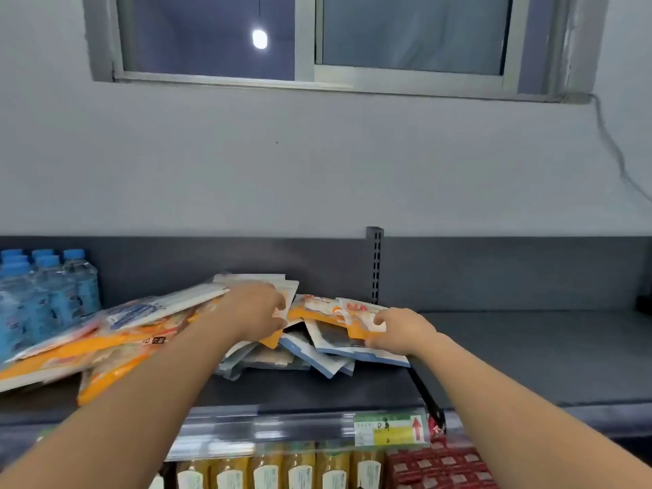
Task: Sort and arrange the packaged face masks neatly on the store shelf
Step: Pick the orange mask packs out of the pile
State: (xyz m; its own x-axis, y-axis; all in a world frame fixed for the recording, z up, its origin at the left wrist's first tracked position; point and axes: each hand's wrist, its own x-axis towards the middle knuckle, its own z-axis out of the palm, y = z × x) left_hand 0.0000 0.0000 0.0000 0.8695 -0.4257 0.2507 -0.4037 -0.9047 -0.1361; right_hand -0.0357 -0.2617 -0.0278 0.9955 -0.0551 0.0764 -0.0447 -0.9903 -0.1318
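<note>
a: so, where are the mask packets?
b: heaped near the middle of the dark shelf and fanning out leftward in a loose slide. flat, glossy, rectangular pouches, some orange and white, some pale with blue edges, a few with dark panels.
a: and the hands?
b: both on the heap. the left hand lies over its top, fingers curled down, gripping packets there. the right hand pinches the orange packet at the heap's right side, thumb on its face, fingers under its near edge.
a: what's the shelf like?
b: matte dark grey and smooth, with a dark back panel and a slotted metal upright behind the heap. a clear plastic price rail runs along the front lip and carries a green and yellow label.
a: anything beside the masks?
b: shrink-wrapped water bottles with blue caps at the far left, just beside the fanned packets. on the shelf below, a row of yellow bottles with white labels, and red packs to their right.
a: the room?
b: plain pale wall, a grey-framed sliding window high up with a lamp's glow in the glass, and a thin cable trailing down the wall at right.
</note>
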